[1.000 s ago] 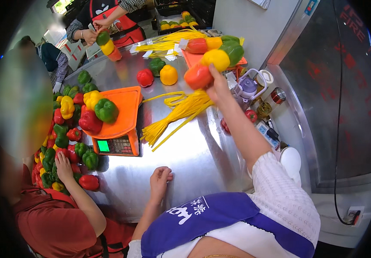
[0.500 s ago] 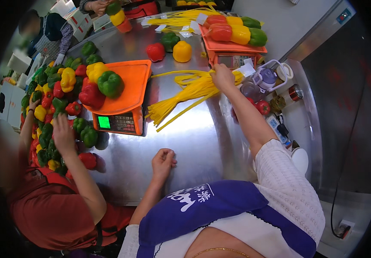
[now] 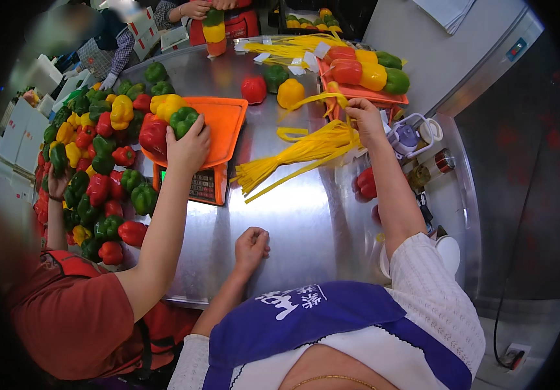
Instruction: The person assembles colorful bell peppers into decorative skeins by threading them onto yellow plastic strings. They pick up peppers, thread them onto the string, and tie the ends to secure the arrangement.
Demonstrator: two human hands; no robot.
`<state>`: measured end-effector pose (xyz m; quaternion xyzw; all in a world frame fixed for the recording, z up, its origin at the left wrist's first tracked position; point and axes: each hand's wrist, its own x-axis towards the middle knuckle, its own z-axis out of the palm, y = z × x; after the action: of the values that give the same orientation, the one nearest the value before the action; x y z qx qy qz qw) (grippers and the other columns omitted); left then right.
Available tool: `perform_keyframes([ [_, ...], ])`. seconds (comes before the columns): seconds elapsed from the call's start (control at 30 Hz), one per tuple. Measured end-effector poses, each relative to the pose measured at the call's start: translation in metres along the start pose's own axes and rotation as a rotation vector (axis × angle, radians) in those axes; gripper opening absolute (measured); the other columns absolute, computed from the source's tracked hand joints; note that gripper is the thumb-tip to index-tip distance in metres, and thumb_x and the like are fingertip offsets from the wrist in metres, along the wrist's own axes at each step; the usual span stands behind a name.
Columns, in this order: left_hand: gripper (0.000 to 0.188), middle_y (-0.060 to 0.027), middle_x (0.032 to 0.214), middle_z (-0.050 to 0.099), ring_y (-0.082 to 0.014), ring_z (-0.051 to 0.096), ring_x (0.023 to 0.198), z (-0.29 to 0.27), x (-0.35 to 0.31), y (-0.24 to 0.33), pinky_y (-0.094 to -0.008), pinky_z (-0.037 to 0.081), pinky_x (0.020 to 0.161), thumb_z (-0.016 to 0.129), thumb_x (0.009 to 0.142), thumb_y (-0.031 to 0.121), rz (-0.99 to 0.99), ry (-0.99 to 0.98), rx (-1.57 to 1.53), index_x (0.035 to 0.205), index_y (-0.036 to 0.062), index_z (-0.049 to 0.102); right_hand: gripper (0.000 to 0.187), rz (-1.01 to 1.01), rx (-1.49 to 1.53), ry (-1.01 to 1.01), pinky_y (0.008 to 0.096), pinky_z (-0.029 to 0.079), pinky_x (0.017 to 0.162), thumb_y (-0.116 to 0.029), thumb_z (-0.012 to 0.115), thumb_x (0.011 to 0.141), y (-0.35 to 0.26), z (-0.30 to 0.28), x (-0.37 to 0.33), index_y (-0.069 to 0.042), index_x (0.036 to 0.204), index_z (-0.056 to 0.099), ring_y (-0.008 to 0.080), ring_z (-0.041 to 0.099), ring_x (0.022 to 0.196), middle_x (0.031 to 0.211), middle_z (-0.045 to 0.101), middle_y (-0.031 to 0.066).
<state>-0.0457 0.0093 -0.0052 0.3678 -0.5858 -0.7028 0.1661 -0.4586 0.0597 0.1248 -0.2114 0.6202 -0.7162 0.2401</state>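
Note:
My right hand pinches the end of a yellow mesh net bag, lifted just above a bundle of similar flat yellow net bags. The bundle lies fanned on the steel table. My left hand rests on the table near its front edge, fingers curled in a loose fist with nothing visible in it. Beyond the bundle sit a red bell pepper, a green one and a yellow one. Netted rows of red, yellow and green peppers lie on the right-hand orange scale.
At left, a co-worker's hand grips a green pepper on another orange scale, beside a large pepper pile. A purple-lidded bottle, jars and red peppers line the right edge. Another person holds stacked peppers at the back.
My right hand has drawn one net bag's end up from the bundle. The co-worker's hand has moved from the pile to the green pepper on the scale. My left hand stays put.

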Motion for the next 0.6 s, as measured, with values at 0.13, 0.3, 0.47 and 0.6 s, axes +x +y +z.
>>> perform_keyframes([
  [0.13, 0.015, -0.0045, 0.073, 0.061, -0.0091, 0.059, 0.058, 0.0, 0.002, 0.014, -0.0228, 0.048, 0.048, 0.061, 0.092, 0.016, -0.059, -0.039, -0.045, 0.093, 0.0019, 0.061, 0.011, -0.149, -0.125, 0.039, 0.0211, 0.034, 0.047, -0.011, 0.069, 0.085, -0.033, 0.01, -0.02, -0.005, 0.085, 0.059, 0.0052, 0.046, 0.052, 0.068, 0.055, -0.0026],
  [0.3, 0.017, -0.0058, 0.086, 0.064, -0.011, 0.062, 0.071, 0.007, 0.0, 0.054, -0.0237, 0.051, 0.056, 0.06, 0.093, 0.018, -0.049, -0.121, -0.053, 0.095, 0.0013, 0.062, 0.013, -0.398, -0.369, 0.068, 0.0213, 0.038, 0.055, -0.013, 0.065, 0.089, -0.044, 0.022, -0.053, -0.003, 0.085, 0.058, 0.0042, 0.046, 0.061, 0.072, 0.054, -0.0019],
  [0.47, 0.023, -0.0073, 0.099, 0.065, -0.0137, 0.063, 0.085, 0.016, -0.012, 0.11, -0.027, 0.053, 0.069, 0.056, 0.096, 0.02, 0.122, -0.244, -0.142, 0.106, 0.0002, 0.062, 0.009, -0.615, -0.475, 0.063, 0.0257, 0.044, 0.06, -0.009, 0.062, 0.09, -0.07, 0.073, -0.118, -0.001, 0.09, 0.057, 0.0092, 0.052, 0.065, 0.071, 0.056, 0.0024],
  [0.6, 0.031, -0.0075, 0.104, 0.065, -0.0138, 0.061, 0.095, 0.036, -0.017, 0.159, -0.0305, 0.05, 0.086, 0.051, 0.099, 0.022, 0.228, -0.295, -0.496, 0.119, -0.0006, 0.056, 0.005, -0.721, -0.753, -0.295, 0.032, 0.046, 0.054, -0.005, 0.067, 0.083, -0.06, 0.113, -0.209, -0.004, 0.086, 0.062, 0.0233, 0.061, 0.058, 0.07, 0.06, 0.0124],
])
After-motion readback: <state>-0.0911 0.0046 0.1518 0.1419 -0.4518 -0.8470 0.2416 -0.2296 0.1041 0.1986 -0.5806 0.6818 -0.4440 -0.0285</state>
